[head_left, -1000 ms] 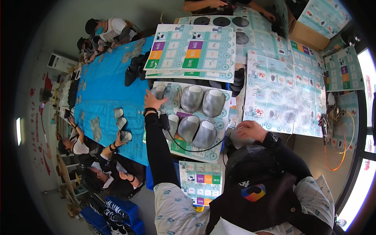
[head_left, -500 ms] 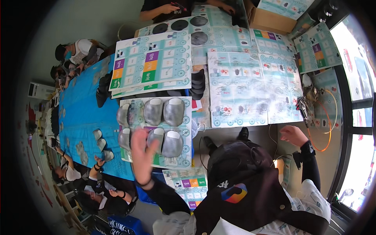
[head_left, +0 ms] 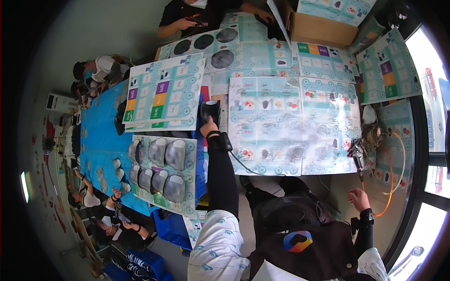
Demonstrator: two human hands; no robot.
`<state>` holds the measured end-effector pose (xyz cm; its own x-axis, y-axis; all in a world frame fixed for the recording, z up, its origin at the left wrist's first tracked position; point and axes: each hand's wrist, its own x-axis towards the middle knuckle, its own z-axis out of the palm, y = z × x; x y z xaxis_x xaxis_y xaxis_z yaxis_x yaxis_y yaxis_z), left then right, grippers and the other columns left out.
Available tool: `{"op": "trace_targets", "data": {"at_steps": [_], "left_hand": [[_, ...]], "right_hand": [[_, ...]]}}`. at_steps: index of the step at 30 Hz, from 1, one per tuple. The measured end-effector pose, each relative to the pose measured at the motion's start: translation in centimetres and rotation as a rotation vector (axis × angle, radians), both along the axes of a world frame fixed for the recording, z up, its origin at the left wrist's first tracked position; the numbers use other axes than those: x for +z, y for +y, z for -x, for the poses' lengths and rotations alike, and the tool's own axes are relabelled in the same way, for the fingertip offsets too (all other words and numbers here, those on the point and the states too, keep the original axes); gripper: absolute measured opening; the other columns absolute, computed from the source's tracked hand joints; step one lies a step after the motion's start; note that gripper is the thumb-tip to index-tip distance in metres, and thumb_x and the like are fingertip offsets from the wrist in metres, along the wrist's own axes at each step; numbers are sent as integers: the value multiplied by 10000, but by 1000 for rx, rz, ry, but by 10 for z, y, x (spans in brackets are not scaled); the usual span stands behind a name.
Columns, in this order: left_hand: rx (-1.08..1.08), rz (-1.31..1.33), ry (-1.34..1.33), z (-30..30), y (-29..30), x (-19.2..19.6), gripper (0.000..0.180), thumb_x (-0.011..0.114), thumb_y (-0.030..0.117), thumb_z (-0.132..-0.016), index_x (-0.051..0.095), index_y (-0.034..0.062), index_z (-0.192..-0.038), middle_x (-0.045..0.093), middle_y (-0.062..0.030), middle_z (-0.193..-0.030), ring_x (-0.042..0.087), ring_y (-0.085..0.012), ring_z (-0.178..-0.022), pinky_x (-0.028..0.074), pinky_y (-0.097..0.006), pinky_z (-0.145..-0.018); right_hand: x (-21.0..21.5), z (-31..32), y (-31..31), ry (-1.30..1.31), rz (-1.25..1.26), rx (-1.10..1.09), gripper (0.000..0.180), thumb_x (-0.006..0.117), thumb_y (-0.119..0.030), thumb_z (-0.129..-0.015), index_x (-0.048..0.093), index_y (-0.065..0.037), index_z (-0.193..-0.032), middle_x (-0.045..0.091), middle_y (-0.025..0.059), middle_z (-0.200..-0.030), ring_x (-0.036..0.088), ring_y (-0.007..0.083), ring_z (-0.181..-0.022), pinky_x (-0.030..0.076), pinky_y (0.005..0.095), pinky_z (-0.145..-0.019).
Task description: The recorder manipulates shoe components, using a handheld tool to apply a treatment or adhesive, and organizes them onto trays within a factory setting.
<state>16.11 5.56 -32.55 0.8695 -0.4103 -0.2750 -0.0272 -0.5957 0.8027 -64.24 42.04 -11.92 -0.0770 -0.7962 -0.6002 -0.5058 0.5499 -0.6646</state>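
Observation:
My left hand (head_left: 209,127) reaches forward and grips a dark curved shell piece (head_left: 212,108) at the left edge of the worktable. Its fingers are partly hidden by the piece. On a printed board (head_left: 191,161) to the left lie several similar curved shells (head_left: 175,155), greyish with pale rectangular patches at the top. At my right side, my right hand (head_left: 359,200) hangs empty, its fingers loosely bent. Nearest to it is a spray gun (head_left: 357,155) with an orange hose, resting by the table's right edge.
Printed sheets with grey overspray (head_left: 276,136) cover the worktable. A stack of printed boards (head_left: 164,93) stands at the left. Across the table, a person (head_left: 187,18) holds a tool, near a cardboard box (head_left: 323,30). Others sit along a blue table (head_left: 101,126). Blue crates (head_left: 171,232) stand below.
My left hand has moved from over the board's shells forward and right, and now holds a dark shell. More shells lie in the near row. My right hand has lowered slightly; the view has shifted.

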Motion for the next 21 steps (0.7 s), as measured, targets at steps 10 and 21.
{"op": "trace_targets", "data": {"at_steps": [10,21], "left_hand": [[-99,225,-202,21,9,101,452,805,333,-810,660,-4,-1074,734,-182,-835,719,-331,-728,561,-445,-679],[-521,-18,1093,398,235,99,282,606,12,-945,553,106,-1205,622,-74,-1140,630,-249,-1067,585,-400,-768]], "right_hand": [[-16,50,-31,108,136,-55,270,670,-243,-865,691,-12,-1004,719,168,-917,706,314,-876,547,385,-795],[-124,87,-90,988,246,-4,628,632,-18,-764,444,-10,-1363,476,177,-1382,442,399,-1291,459,454,-1044]]}}
